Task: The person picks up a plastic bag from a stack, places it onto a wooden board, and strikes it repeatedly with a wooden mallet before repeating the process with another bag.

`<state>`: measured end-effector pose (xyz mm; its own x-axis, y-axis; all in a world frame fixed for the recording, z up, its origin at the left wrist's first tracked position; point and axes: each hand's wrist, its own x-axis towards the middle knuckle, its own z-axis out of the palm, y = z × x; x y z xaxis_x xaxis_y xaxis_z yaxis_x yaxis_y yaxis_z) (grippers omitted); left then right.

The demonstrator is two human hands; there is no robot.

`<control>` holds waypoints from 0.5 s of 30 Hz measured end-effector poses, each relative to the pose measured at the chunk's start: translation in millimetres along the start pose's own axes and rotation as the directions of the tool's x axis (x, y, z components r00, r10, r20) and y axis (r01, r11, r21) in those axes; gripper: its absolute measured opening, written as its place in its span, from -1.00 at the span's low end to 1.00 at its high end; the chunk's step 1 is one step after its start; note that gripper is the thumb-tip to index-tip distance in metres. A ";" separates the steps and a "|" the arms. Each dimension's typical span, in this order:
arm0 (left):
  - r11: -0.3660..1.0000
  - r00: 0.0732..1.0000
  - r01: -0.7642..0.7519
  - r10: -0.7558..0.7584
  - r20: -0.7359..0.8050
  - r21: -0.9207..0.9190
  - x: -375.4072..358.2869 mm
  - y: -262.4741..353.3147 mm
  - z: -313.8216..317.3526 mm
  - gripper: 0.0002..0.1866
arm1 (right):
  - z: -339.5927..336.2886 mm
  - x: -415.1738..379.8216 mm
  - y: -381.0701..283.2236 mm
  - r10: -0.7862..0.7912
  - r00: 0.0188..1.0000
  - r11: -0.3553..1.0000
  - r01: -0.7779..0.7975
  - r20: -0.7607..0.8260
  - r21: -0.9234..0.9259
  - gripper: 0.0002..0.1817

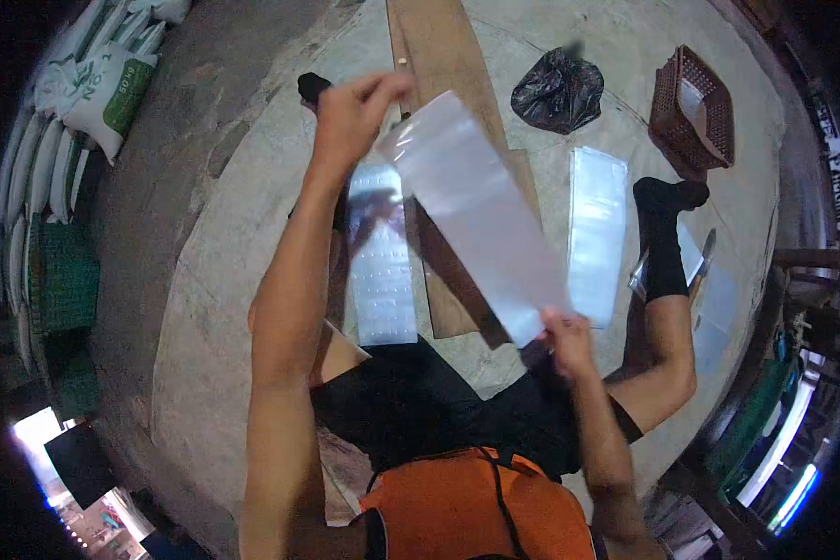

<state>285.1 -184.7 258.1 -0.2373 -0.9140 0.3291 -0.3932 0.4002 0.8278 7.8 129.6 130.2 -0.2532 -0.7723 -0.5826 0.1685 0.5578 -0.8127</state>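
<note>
My right hand (569, 343) pinches the lower end of a long clear plastic bag (481, 210), which slants up and left in front of me. Close by the bag's upper corner is my left hand (353, 117), raised, its fingers bent together toward the thumb; I cannot tell whether anything small is between them. Below that hand lies a stack of clear plastic bags with rows of small dots (383, 280). To the right, a second stack of plain plastic bags (597, 238) rests on the floor sheet. A brown board (453, 56) runs beneath the held bag.
A crumpled black plastic bag (558, 91) and a brown woven basket (691, 107) stand at the back right. A knife-like tool (707, 257) lies beyond my right leg. Filled white sacks (103, 93) are piled at the left, above a green basket (63, 275).
</note>
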 end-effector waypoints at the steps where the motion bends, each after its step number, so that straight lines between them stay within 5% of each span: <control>1: 1.000 1.000 0.005 -0.005 0.003 0.000 5.3 -4.0 6.2 -0.69 | 20.3 0.2 9.3 0.058 0.998 0.986 -0.051 -0.038 0.161 -0.79; 3: 0.999 0.996 -0.009 0.006 -0.090 -0.036 12.9 -14.7 20.6 -0.72 | 43.5 12.5 45.9 0.114 0.991 0.940 -0.131 0.070 0.315 -0.78; 6: 0.952 0.982 -0.074 0.018 0.188 0.296 -27.4 -42.7 59.4 -0.73 | 85.3 14.4 48.8 0.300 0.954 0.834 -0.246 -0.032 0.494 -0.74; 7: 0.973 0.950 0.003 -0.075 0.304 0.230 -44.9 -46.0 76.0 -0.75 | 88.1 15.9 49.9 0.301 0.953 0.833 -0.246 -0.033 0.496 -0.74; 9: 0.934 0.831 -0.281 0.121 0.543 0.222 -78.2 -74.8 105.9 -0.69 | 90.0 17.2 53.7 0.277 0.961 0.775 -0.224 0.000 0.591 -0.73; 10: 0.842 0.742 -0.522 0.367 0.561 0.139 -87.6 -80.1 116.2 -0.64 | 90.0 18.1 50.1 0.284 0.959 0.781 -0.236 0.007 0.578 -0.73; 11: 0.780 0.592 -0.624 0.430 0.682 0.049 -87.1 -82.9 122.7 -0.59 | 90.3 18.2 43.8 0.286 0.958 0.782 -0.238 0.007 0.576 -0.73; 15: 0.674 0.492 -0.732 0.415 0.765 0.105 -68.9 -112.6 153.4 -0.43 | 84.5 24.3 40.4 0.401 0.916 0.811 -0.350 -0.009 0.468 -0.73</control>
<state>209.4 -156.4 72.5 -0.9597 -0.2322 0.1580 -0.1844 0.9452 0.2693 88.9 107.7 82.3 -0.1731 -0.4810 -0.8595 0.6713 0.5809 -0.4603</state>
